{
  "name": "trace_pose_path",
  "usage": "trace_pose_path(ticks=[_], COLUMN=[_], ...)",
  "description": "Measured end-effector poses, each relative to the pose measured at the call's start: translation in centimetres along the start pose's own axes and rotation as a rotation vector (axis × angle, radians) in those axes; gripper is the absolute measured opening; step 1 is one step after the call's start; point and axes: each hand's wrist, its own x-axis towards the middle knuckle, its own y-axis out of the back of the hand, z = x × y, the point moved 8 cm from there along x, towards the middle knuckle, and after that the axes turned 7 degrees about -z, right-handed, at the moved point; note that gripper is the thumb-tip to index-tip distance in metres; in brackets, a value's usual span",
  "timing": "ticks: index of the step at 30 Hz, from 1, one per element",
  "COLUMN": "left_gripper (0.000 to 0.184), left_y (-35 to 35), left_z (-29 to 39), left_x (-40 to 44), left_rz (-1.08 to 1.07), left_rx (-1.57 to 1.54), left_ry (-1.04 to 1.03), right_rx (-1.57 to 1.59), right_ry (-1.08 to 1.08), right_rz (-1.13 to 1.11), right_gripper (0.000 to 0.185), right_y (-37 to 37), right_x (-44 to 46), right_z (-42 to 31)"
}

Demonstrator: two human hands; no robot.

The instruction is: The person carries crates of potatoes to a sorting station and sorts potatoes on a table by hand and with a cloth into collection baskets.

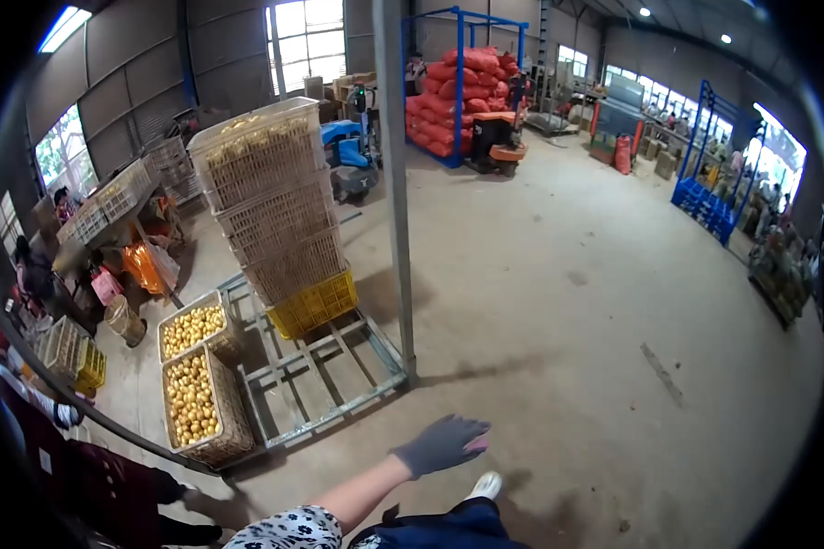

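My left hand (442,446), in a grey glove with a pinkish patch at the fingertips, reaches across above the concrete floor. Its fingers are stretched out, and nothing shows in them. A patterned black-and-white sleeve (288,529) covers the upper part of that arm. My right hand is out of view. Nearest to the left hand is a metal frame pallet (325,412). Two pale crates (224,416) full of small, round, yellow produce (192,400) stand at its left edge. Behind them, a tall, leaning stack of pale crates (275,215) rests on a yellow crate (313,306).
A grey post (395,183) rises beside the pallet. A person in dark red clothing (101,485) is close by at lower left. Farther back are a blue rack (460,91) with red sacks (458,101), an orange pallet truck (497,146) and a blue frame (705,206).
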Motion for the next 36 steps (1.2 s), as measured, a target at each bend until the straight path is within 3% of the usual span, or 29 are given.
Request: trace_pose_path(ticks=[4, 6, 7, 9, 10, 12, 14, 15, 16, 18, 20, 21, 23, 27, 29, 32, 34, 35, 36], left_gripper=[0.043, 0.043, 0.044, 0.043, 0.043, 0.044, 0.043, 0.042, 0.042, 0.042, 0.043, 0.044, 0.045, 0.047, 0.049, 0.055, 0.061, 0.061, 0.064], left_y=[0.8, 2.5, 2.6, 4.8, 5.2, 8.2, 10.5, 12.1, 13.8, 14.8, 16.8, 18.0, 22.3, 35.2, 39.8, 47.4, 52.3, 54.3, 56.4], left_z=[-6.7, -10.0, -11.6, -12.5, -14.1, -16.1, -19.4, -21.4, -22.7, -27.3, -32.7, -39.5, -42.7, -44.2, -45.8, -46.9, -46.7, -47.6, -47.6], left_x=[9.4, 12.7, 14.1, 16.5, 17.5, 19.9, 22.0, 22.7, 23.6, 25.3, 26.8, 29.2, 30.9, 28.2, 25.6, 21.6, 19.0, 17.9, 16.7], left_rz=[0.001, 0.110, -0.002, 0.061, 0.058, 0.336, 0.365, 0.388, 0.460, 0.528, 0.663, 0.701, 0.741, 1.087, 1.174, 1.385, 1.362, 1.379, 1.567], left_rx=[0.059, 0.010, -0.004, 0.052, 0.041, 0.012, -0.013, -0.026, -0.015, -0.041, -0.088, -0.096, 0.193, 0.079, 0.168, 0.185, 0.552, 0.571, 0.558], left_ry=[0.102, 0.146, 0.262, 0.246, 0.278, 0.147, 0.302, 0.428, 0.434, 0.510, 0.535, 0.549, 0.653, 0.730, 0.786, 0.811, 1.018, 1.056, 0.913], right_rx=[-0.081, -0.193, -0.283, -0.591, -0.755, -0.851, -0.516, -0.273, -0.152, 0.272, 0.145, 0.115, -0.261, -0.445, -0.148, -0.156, -0.187, -0.195, -0.194], right_ry=[0.022, 0.080, 0.120, 0.263, 0.367, 0.612, 1.030, 1.126, 1.384, 1.613, 1.830, 1.865, 1.968, 1.931, 1.780, 1.825, 1.884, 1.933, 1.871], right_rz=[-0.045, -0.053, -0.050, 0.002, 0.087, 0.360, 0.605, 0.549, 0.446, 0.129, 0.138, -0.039, -0.009, -0.202, -0.447, -0.618, -0.701, -0.745, -0.863], right_gripper=[0.034, 0.033, 0.033, 0.033, 0.033, 0.032, 0.030, 0.037, 0.041, 0.038, 0.033, 0.029, 0.025, 0.025, 0.027, 0.035, 0.035, 0.035, 0.039], right_y=[8.6, 14.8, 17.9, 25.5, 30.0, 39.3, 47.0, 49.2, 50.2, 49.1, 46.1, 41.4, 38.3, 36.5, 36.7, 35.2, 33.2, 32.0, 30.8], right_x=[7.4, 12.0, 14.3, 18.9, 21.8, 21.5, 16.9, 14.0, 9.0, 2.5, -1.4, -0.5, 0.1, 4.6, 7.5, 4.0, 1.3, -0.4, -1.8], right_z=[-6.0, -11.7, -14.7, -22.7, -28.6, -47.0, -66.9, -75.8, -84.1, -96.1, -103.8, -108.7, -111.4, -121.0, -127.3, -136.5, -142.7, -145.4, -148.0])
